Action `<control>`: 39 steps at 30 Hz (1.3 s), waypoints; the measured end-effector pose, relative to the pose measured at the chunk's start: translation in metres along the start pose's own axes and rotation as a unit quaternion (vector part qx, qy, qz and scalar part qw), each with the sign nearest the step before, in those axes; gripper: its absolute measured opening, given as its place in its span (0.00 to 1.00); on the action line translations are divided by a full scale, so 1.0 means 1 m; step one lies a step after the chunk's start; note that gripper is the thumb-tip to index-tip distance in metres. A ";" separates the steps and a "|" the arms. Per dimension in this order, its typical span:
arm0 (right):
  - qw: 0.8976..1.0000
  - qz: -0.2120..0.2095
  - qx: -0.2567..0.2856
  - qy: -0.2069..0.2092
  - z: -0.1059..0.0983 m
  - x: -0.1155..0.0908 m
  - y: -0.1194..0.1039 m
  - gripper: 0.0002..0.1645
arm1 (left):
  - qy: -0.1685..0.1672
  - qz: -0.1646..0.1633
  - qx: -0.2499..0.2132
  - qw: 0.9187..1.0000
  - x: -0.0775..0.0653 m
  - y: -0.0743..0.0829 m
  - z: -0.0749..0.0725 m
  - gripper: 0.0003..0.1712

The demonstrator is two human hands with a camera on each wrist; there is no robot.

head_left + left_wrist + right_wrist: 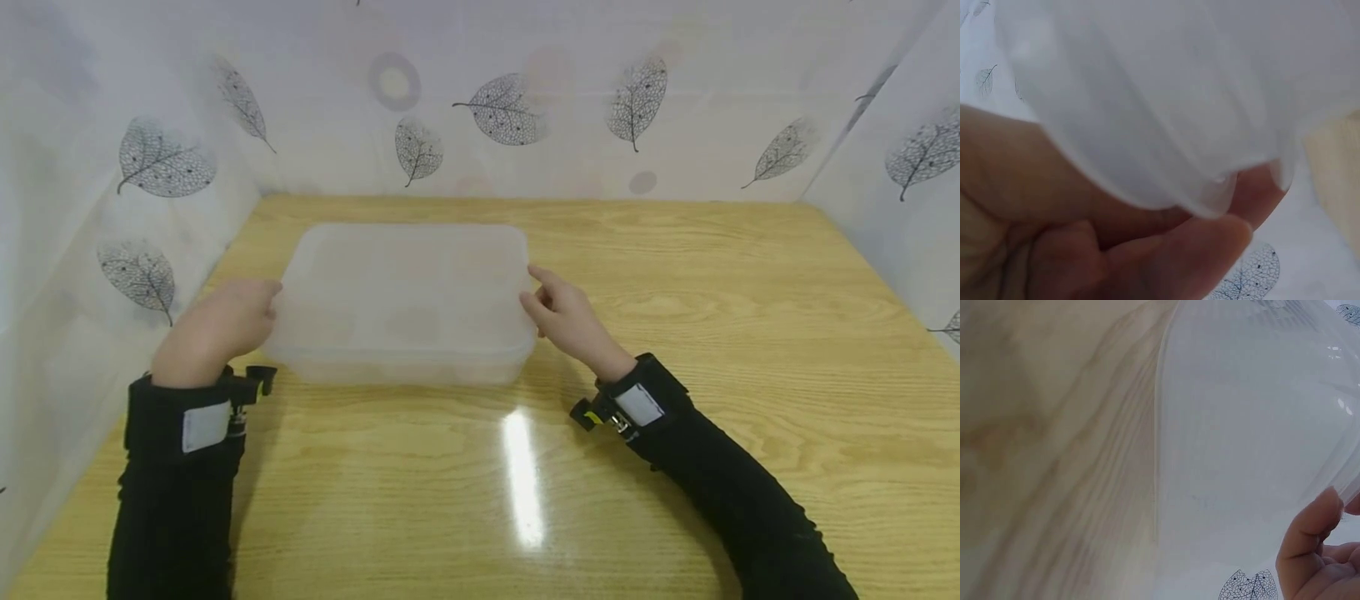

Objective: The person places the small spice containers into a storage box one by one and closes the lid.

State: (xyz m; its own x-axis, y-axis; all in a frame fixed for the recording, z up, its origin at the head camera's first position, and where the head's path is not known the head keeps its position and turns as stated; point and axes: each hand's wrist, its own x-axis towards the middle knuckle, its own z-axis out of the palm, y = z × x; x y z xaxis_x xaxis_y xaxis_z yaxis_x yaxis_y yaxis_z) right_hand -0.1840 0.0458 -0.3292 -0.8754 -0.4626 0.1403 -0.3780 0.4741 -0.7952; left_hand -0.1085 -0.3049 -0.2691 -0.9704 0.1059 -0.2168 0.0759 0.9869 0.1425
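A rectangular, frosted translucent plastic box (405,292) with a lid is at the left half of the table, its long side facing me. My left hand (228,321) grips the rim at its left end. In the left wrist view the thumb (1179,256) lies under the rim, with the fingers behind the plastic (1166,94). On the opposite end, my right hand (566,317) pinches the rim between thumb and index finger. The right wrist view shows the smooth box wall (1241,437) and the bent thumb (1310,531) at its edge. Faint compartment shapes show through the lid.
The wood-grain table (712,292) extends right and in front of the box. A white leaf-print cloth (480,108) hangs behind it and along both sides. A bright light reflection lies on the table before the box. Both wrists wear black straps with small cameras.
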 end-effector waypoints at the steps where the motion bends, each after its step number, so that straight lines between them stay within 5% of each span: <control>1: 1.000 -0.001 -0.001 0.000 0.000 0.000 0.000 0.30 | 0.000 0.000 0.000 1.000 0.000 0.000 0.000 0.21; 29: 1.000 -0.007 0.007 0.011 -0.007 0.002 -0.002 0.30 | -0.025 -0.016 -0.041 0.999 0.003 0.000 -0.013 0.24; 39: 0.996 -0.056 -0.072 0.010 -0.013 0.008 0.006 0.27 | -0.019 0.048 -0.052 0.997 -0.001 -0.015 -0.001 0.28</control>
State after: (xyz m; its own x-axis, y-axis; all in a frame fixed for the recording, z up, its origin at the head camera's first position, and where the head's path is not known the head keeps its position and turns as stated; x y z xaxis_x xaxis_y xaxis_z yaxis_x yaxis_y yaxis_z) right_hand -0.1971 0.0548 -0.3249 -0.8305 -0.5043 0.2363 -0.5117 0.5235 -0.6812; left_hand -0.1093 -0.3199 -0.2697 -0.9500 0.2066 -0.2341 0.1423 0.9539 0.2643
